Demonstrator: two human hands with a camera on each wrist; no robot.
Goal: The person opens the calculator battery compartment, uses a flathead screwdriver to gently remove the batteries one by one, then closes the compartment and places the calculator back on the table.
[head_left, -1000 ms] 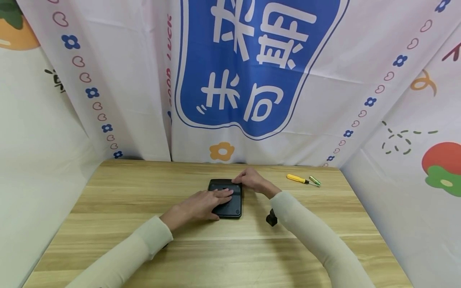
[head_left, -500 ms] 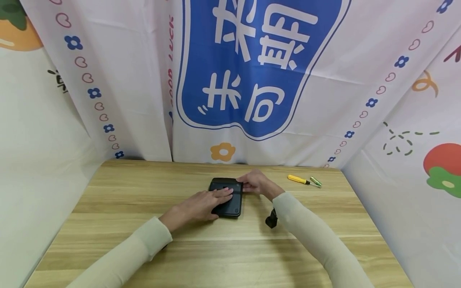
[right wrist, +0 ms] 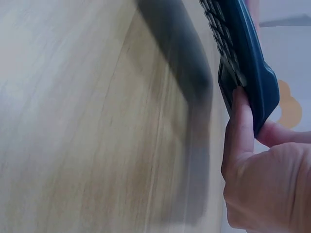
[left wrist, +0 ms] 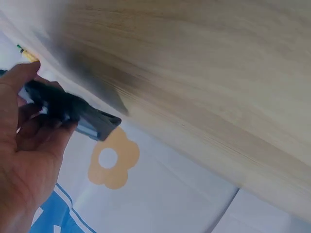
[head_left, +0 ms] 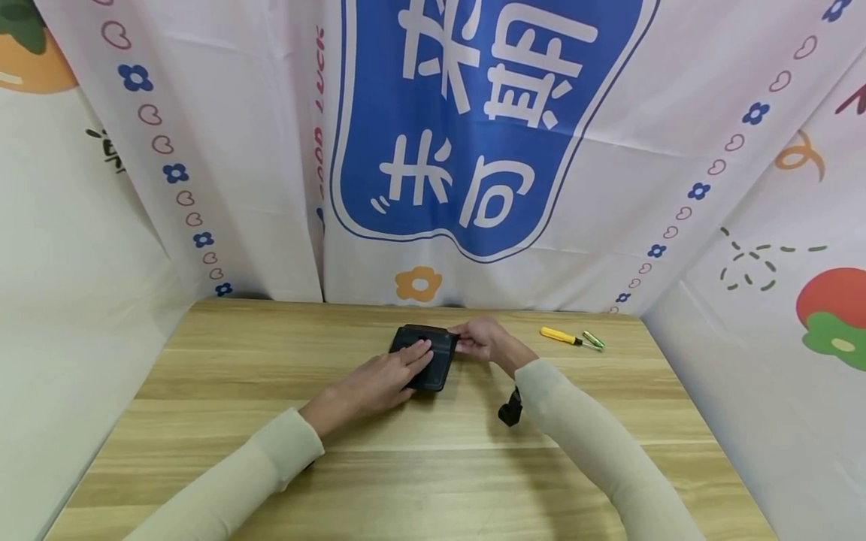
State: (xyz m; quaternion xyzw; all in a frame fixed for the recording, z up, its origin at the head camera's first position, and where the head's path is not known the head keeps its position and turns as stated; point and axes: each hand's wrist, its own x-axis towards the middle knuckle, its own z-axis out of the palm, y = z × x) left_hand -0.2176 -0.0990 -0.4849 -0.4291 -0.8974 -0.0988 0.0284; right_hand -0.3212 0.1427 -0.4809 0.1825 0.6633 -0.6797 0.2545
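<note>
A black calculator (head_left: 440, 364) is held tilted above the wooden table, its back facing up in the head view. Its keys show on the underside in the right wrist view, where the calculator (right wrist: 250, 53) casts a shadow on the wood. My left hand (head_left: 375, 382) lays its fingers over the back and holds the left side; in the left wrist view, thumb and fingers of the left hand (left wrist: 29, 145) are on either side of the body. My right hand (head_left: 483, 340) pinches the far right corner, thumb on one face and fingers on the key side.
A yellow-handled screwdriver (head_left: 558, 335) lies at the back right of the table (head_left: 271, 376). Next to its tip is a small green cylinder (head_left: 593, 340), which looks like a battery. White printed curtains (head_left: 271, 225) hang behind and beside the table.
The calculator has risen off the table and tilted, its near edge shifting away from me. Both hands go with it; my right fingers have moved round its far right corner.
</note>
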